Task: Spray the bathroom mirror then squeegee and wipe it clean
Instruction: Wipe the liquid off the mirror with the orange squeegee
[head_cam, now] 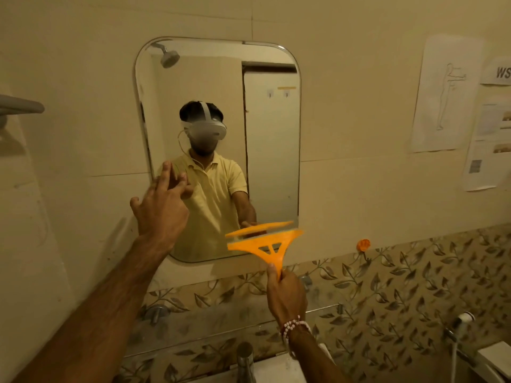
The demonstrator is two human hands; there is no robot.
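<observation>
Orange plastic squeegee (265, 243), gripped by its handle in the right hand (286, 295), presses its blade against the lower right of the rounded wall mirror (272, 139). Left hand (161, 210) reaches toward the mirror's left edge, fingers spread and holding nothing.

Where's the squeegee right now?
In the head view the orange squeegee is in the right hand, held by its handle, blade up against the mirror's lower right corner, right of the open left hand.

Dim warm yellow light, soft focus, wide-angle bending at edges
</observation>
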